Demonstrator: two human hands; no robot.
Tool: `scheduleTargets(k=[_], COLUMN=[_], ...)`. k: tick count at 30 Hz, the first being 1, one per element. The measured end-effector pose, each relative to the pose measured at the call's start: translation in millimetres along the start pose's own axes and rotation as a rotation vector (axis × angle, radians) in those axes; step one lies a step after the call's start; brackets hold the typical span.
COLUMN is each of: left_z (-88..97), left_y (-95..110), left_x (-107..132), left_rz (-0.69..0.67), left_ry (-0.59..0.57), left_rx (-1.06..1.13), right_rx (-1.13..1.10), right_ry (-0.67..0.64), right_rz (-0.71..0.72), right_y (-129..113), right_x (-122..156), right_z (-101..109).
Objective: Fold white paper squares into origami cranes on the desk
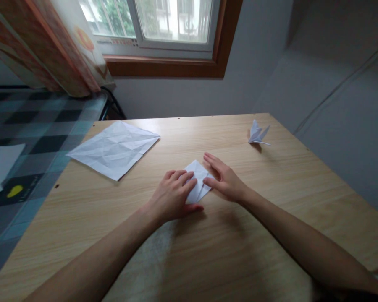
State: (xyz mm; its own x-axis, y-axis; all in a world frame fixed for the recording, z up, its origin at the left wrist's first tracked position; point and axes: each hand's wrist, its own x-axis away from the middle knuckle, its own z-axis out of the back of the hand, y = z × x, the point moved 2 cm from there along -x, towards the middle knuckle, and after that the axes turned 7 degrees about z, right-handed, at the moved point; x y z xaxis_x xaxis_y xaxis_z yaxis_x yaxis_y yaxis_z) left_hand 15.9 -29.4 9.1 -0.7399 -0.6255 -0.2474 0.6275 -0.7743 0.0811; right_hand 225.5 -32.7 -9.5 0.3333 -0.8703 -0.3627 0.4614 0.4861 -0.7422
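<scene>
A small folded square of white paper [197,191] lies on the wooden table, turned so a corner points away from me. My left hand [174,195] rests flat over its left part, fingertips on the paper and thumb stretched out along the near side. At the right corner is my right hand [225,180], its thumb touching the paper and its fingers extended past the right edge. The thumb and fingers of that hand are apart. The paper's left part is hidden under my left hand.
A large creased sheet of white paper [116,147] lies at the table's far left. A white origami crane [257,134] stands at the far right of the wooden table [119,260]. Left of the table, a checked cloth [55,138] bears more white paper [3,165].
</scene>
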Motion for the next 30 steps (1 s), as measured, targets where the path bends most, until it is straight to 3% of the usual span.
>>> scheduleTargets(k=[5, 8, 10, 17, 23, 30], left_z=[-2.0, -2.3, -2.5, -5.3, -4.5, -2.6], left_y=[0, 0, 0, -3, -2, -7], left_x=[0, -1, -1, 0, 0, 1], left_rz=[0.011, 0.009, 0.006, -0.003, 0.029, 0.08], left_ry=[-0.032, -0.046, -0.054, -0.046, 0.048, 0.239], left_rx=[0.011, 0.024, 0.04, 0.127, 0.209, 0.187], right_rx=[-0.476, -0.625, -0.692, -0.771, -0.883, -0.626], right_ry=[0.231, 0.303, 0.351, 0.316, 0.358, 0.511], right_rz=[-0.286, -0.461, -0.502, -0.526, -0.41, -0.184], right_y=[-5, -7, -10, -18, -22, -15], right_x=[-7, -8, -8, -6, -4, -2], right_z=[-6, -5, -4, -18, -24, -18])
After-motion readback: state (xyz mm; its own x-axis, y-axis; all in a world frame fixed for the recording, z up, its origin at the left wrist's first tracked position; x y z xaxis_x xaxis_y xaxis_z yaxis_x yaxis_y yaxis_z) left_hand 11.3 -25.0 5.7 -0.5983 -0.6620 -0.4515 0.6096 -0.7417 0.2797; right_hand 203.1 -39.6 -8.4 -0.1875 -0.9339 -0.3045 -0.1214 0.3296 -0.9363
